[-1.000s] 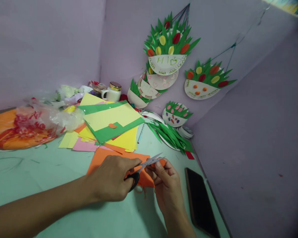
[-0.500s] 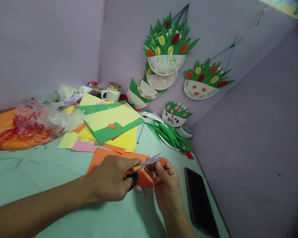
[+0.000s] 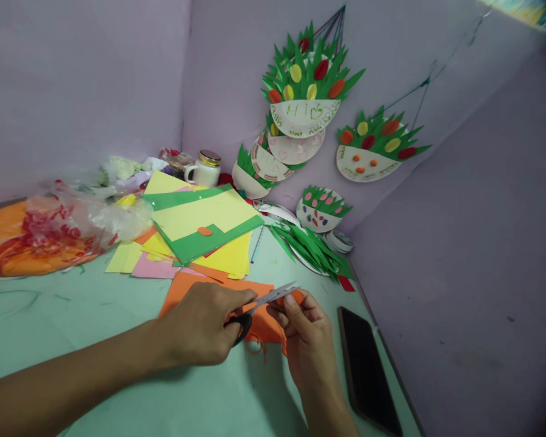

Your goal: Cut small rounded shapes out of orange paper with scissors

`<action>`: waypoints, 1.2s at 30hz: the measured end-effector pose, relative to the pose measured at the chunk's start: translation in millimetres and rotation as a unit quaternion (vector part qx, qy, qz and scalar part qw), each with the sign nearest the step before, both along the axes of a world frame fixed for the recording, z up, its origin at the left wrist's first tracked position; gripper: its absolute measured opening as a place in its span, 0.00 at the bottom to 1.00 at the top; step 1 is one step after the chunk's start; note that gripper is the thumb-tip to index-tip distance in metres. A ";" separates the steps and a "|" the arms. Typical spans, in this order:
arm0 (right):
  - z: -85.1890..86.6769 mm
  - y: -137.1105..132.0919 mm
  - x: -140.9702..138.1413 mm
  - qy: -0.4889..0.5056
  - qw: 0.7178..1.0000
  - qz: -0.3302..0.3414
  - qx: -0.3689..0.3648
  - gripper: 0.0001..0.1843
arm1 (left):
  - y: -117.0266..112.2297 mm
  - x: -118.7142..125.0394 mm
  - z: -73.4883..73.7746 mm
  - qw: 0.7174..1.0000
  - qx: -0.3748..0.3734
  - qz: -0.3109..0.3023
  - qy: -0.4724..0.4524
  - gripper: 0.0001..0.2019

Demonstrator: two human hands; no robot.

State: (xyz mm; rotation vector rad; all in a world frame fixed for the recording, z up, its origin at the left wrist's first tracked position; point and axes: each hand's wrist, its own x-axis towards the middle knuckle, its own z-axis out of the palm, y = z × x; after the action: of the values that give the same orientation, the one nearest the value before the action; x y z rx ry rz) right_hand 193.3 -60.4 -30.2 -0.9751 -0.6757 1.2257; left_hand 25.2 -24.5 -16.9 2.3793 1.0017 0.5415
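My left hand (image 3: 204,325) is closed round the black handles of a pair of scissors (image 3: 273,295), with the index finger stretched along them. The scissor blades point right, across a small piece of orange paper (image 3: 291,298). My right hand (image 3: 307,325) pinches that piece between thumb and fingers, right beside the blades. Part of the piece is hidden behind the blades and fingers. Below both hands lies a larger orange sheet (image 3: 177,294), and thin orange trimmings (image 3: 259,347) are at its near edge. An orange paper oval (image 3: 204,231) rests on the stacked sheets beyond.
Stacked green and yellow sheets (image 3: 195,209) lie behind my hands. Green paper strips (image 3: 307,246) sit on a paper plate. A phone (image 3: 368,370) lies at the right edge. Plastic bags (image 3: 91,218) and a lidded mug (image 3: 205,170) stand back left. Paper-plate baskets (image 3: 304,118) hang on the wall.
The scissor blades have closed somewhat against the orange piece. More orange paper shows below my right hand. Both hands stay almost in the same place.
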 end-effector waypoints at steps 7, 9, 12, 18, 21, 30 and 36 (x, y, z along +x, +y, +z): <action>0.3 0.5 3.2 -0.047 0.999 -0.016 0.006 0.07 | 1.4 -1.6 4.8 1.000 -0.016 -0.014 0.004 0.19; 0.2 0.9 3.8 -0.059 0.998 -0.017 0.006 0.07 | 1.6 -1.8 5.8 1.000 -0.020 -0.019 0.009 0.21; 0.2 1.1 3.8 -0.060 0.998 -0.016 0.003 0.08 | 2.0 -2.1 5.5 0.999 -0.025 -0.024 0.007 0.21; 0.6 1.7 5.3 -0.071 0.997 -0.015 -0.005 0.09 | 3.1 -3.2 7.3 0.999 -0.030 -0.035 0.006 0.20; 1.1 2.3 7.2 -0.085 0.996 -0.016 -0.011 0.09 | 3.7 -3.9 8.1 0.999 -0.023 -0.038 0.013 0.19; 9.3 2.9 11.1 -0.109 0.994 0.001 -0.023 0.09 | 7.0 -4.8 9.8 0.998 -0.009 -0.050 0.034 0.09; 12.6 2.6 14.9 -0.123 0.992 0.012 -0.035 0.10 | 7.3 -7.0 12.5 0.997 -0.007 -0.063 0.051 0.07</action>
State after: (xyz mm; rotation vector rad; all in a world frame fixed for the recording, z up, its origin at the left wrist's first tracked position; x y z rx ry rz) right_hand 208.2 -57.8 -17.6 -1.1927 -0.8444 1.1665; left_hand 18.2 -17.2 -4.4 2.4581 0.8872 0.3694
